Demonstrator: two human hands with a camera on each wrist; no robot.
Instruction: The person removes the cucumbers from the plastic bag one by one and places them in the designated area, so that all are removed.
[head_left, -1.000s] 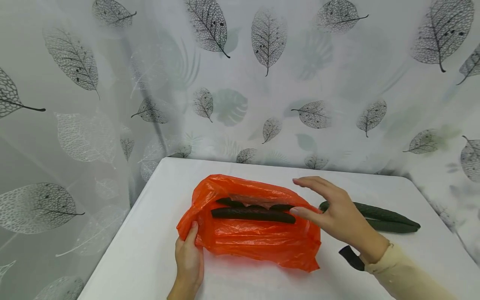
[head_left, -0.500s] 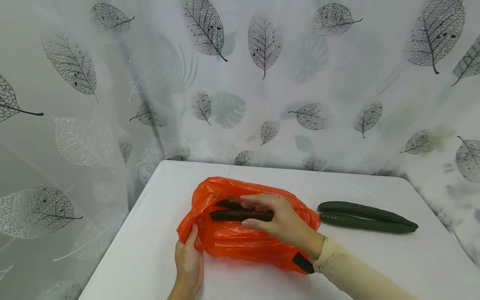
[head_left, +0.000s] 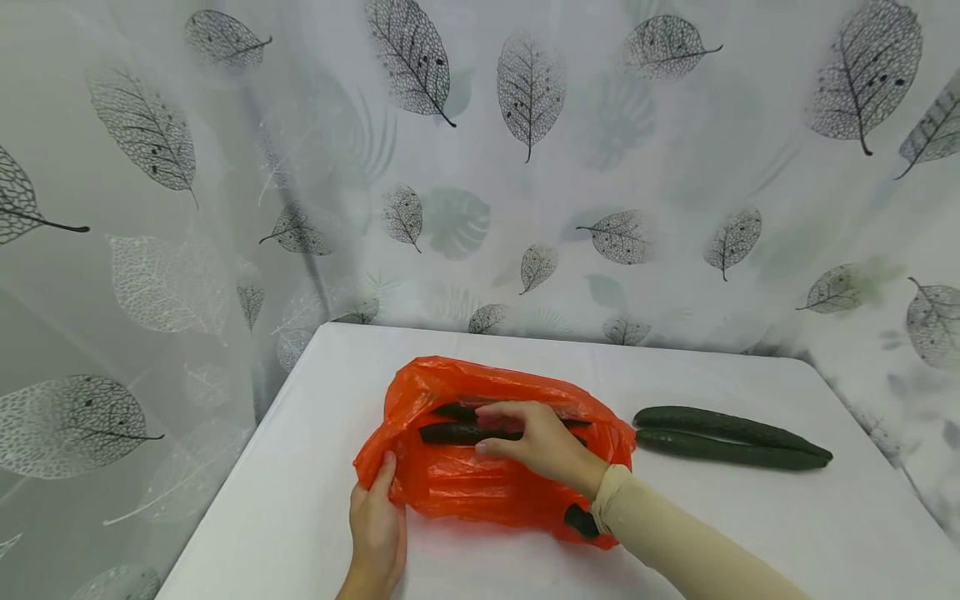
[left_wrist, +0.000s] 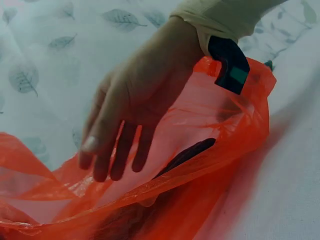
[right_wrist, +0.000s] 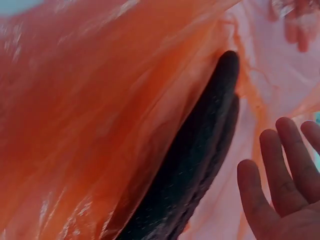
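An orange-red plastic bag (head_left: 487, 492) lies on the white table with its mouth open, dark green cucumbers (head_left: 442, 433) inside. At the bag's left edge my left hand (head_left: 375, 529) grips the plastic, thumb on top. My right hand (head_left: 540, 442) is over the bag's mouth, partly covering the cucumbers. In the right wrist view a cucumber (right_wrist: 187, 155) lies along the plastic, with another beneath it, and the right hand's spread fingers (right_wrist: 280, 175) stand apart from them. The left wrist view has the right hand (left_wrist: 135, 95) hanging with extended fingers and nothing in it.
Two more cucumbers (head_left: 731, 450) lie side by side on the white table (head_left: 697, 517), right of the bag. A dark device (head_left: 581, 522) sits at the right wrist. Behind the table hangs a leaf-patterned curtain (head_left: 465, 275).
My right hand has moved left, from beside the bag's right edge to over the cucumbers in its mouth. My left hand has kept its grip on the bag.
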